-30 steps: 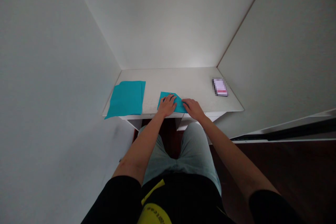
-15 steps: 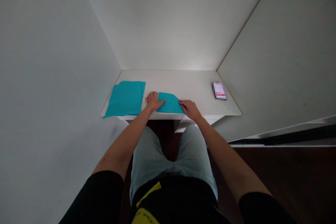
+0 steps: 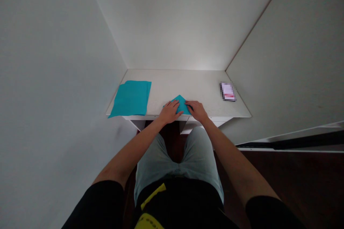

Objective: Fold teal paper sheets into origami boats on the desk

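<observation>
A folded sheet of turquoise paper (image 3: 183,108) lies near the front edge of the white desk, its top coming to a point. My left hand (image 3: 170,111) rests flat across its left side, fingers stretched out, covering much of that half. At the right edge of the paper, my right hand (image 3: 198,110) has its fingers bent and closed on the corner; a dark gap shows between fingers and thumb. Further left is a small stack of turquoise paper sheets (image 3: 131,98), with one corner sticking out over the desk's front edge.
The white desk (image 3: 172,82) stands between a wall on the left and a panel on the right. A phone (image 3: 228,91) with a blurred screen lies at its right end. My legs (image 3: 178,171) are just below the desk's front, near an underframe.
My left hand has moved right onto the paper, and the paper's left side is now folded over, giving a pointed top. My right hand stays at the right edge. The view has shifted slightly.
</observation>
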Action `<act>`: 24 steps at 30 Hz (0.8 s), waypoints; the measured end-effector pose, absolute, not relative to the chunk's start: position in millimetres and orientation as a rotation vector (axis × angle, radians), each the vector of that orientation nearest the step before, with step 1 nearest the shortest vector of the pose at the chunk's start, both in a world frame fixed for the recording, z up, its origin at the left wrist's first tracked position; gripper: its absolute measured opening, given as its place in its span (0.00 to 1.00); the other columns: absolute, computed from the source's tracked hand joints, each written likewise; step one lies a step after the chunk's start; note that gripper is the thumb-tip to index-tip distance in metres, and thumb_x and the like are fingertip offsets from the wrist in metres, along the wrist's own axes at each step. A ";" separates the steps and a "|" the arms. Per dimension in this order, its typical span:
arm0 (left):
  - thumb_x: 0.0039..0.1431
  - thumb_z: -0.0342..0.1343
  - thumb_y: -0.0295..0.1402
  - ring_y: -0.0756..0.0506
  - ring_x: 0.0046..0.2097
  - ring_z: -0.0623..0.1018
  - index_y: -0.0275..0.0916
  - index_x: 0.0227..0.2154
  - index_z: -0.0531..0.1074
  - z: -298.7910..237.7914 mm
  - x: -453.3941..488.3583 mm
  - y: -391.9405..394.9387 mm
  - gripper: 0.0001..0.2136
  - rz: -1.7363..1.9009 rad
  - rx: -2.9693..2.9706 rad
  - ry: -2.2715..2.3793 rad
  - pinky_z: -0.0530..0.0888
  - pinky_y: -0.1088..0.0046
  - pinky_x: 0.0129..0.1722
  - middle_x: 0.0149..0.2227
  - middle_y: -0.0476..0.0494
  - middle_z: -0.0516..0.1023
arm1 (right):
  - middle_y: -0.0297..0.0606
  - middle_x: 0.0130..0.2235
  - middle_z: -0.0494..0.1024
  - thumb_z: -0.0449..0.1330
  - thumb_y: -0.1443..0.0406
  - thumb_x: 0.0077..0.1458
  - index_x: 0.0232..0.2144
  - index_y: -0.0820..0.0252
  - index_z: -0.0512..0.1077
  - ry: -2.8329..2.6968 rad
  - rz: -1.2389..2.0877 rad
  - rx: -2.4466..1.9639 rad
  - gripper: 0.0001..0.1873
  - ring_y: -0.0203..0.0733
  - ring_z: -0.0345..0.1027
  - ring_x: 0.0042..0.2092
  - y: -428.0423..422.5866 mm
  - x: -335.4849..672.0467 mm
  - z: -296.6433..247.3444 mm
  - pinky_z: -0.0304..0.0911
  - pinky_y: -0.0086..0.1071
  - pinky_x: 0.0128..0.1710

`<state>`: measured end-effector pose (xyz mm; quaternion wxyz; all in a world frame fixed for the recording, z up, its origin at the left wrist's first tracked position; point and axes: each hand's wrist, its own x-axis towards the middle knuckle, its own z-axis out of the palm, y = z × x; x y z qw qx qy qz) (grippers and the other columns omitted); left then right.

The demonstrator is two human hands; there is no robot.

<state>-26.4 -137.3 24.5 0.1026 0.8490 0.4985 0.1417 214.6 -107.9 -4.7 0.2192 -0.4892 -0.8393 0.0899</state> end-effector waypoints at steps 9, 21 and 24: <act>0.77 0.47 0.52 0.32 0.80 0.56 0.35 0.76 0.62 11.7 -1.9 -163.0 0.34 0.383 2.576 1.620 0.52 0.49 0.80 0.79 0.30 0.57 | 0.41 0.64 0.81 0.53 0.60 0.74 0.59 0.51 0.78 -2.308 0.270 -1.397 0.19 0.51 0.74 0.64 -111.9 211.7 2.1 0.67 0.52 0.65; 0.72 0.52 0.58 0.31 0.81 0.52 0.26 0.74 0.62 5.3 0.6 -158.9 0.42 0.359 2.555 1.606 0.48 0.47 0.80 0.78 0.23 0.57 | 0.46 0.77 0.63 0.39 0.50 0.78 0.76 0.58 0.61 -2.595 0.347 -1.317 0.35 0.52 0.56 0.78 -89.6 163.4 11.8 0.51 0.54 0.76; 0.72 0.51 0.59 0.31 0.81 0.52 0.25 0.75 0.60 8.0 -3.2 -158.7 0.44 0.315 2.556 1.560 0.46 0.47 0.80 0.78 0.22 0.55 | 0.46 0.79 0.59 0.37 0.48 0.78 0.78 0.60 0.58 -2.580 0.333 -1.349 0.38 0.51 0.51 0.79 -88.1 163.9 7.2 0.47 0.55 0.78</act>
